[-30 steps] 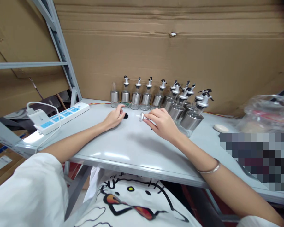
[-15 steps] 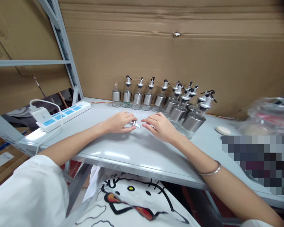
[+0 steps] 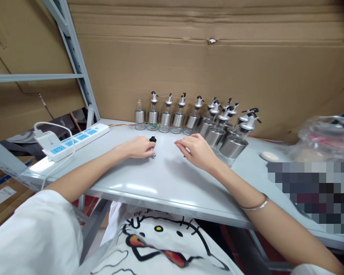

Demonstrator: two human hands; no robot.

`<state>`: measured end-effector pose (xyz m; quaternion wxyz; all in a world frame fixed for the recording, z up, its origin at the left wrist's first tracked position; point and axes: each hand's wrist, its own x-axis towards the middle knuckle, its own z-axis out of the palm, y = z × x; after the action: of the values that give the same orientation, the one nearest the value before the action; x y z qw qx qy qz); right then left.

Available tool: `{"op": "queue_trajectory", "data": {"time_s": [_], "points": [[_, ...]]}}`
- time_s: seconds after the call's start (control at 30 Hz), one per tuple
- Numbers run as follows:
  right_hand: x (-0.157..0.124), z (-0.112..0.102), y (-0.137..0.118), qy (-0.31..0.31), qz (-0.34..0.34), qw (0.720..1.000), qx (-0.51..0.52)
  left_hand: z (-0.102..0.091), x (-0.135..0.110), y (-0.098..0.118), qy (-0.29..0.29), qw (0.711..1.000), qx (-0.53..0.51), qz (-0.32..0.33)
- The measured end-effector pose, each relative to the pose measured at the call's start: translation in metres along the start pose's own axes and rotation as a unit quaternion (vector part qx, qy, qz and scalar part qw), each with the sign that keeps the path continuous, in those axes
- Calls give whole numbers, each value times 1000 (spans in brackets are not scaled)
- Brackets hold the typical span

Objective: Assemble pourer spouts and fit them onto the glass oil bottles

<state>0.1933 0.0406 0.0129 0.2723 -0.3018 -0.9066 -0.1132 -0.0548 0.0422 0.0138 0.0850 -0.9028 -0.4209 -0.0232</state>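
My left hand (image 3: 141, 147) is closed round a pour spout, over the left middle of the table. The spout's black stopper (image 3: 153, 139) sticks out above the fingers, and a small silvery end shows below them. The rest of it is hidden in the grip. My right hand (image 3: 197, 152) hovers to the right, apart from the left, its fingers bent and pressed together. A tiny dark bit peeks out under its fingers; what it belongs to cannot be made out. Behind the hands stands a glass bottle (image 3: 140, 115) with a steel band and no spout.
Several bottles with pour spouts (image 3: 178, 116) line the back, bunching to the right, close to my right forearm. A power strip (image 3: 77, 142) with a white plug and cable lies left. At right are a white oval object (image 3: 269, 156) and a clear plastic bag (image 3: 326, 137).
My left hand has drawn slightly left and turned the spout, so its black stopper now points up. The gap between the hands has widened; the right hand's fingers have come closer together.
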Motion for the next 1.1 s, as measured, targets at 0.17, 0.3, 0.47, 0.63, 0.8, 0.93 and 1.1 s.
{"op": "queue_trajectory", "data": {"time_s": [0.17, 0.3, 0.47, 0.63, 0.8, 0.93, 1.1], "points": [[0, -1, 2, 8, 15, 1000, 4, -3, -1, -1, -25, 999, -27, -21], [2, -3, 6, 38, 96, 995, -6, -4, -1, -4, -36, 998, -29, -39], [1, -3, 17, 13, 192, 981, -14, -1, 0, -9, -17, 998, -48, -43], [-3, 1, 30, -109, 128, 985, 25, 6, 1, -14, 10, 996, -91, -16], [-5, 0, 37, -202, 91, 973, 62, 7, 2, -14, 28, 993, -113, 22], [-5, -1, 36, -215, 89, 971, 59, 7, 2, -11, 26, 992, -117, 34], [-4, 1, 34, -251, 100, 962, 44, 8, 2, -11, 28, 992, -116, 35]]}}
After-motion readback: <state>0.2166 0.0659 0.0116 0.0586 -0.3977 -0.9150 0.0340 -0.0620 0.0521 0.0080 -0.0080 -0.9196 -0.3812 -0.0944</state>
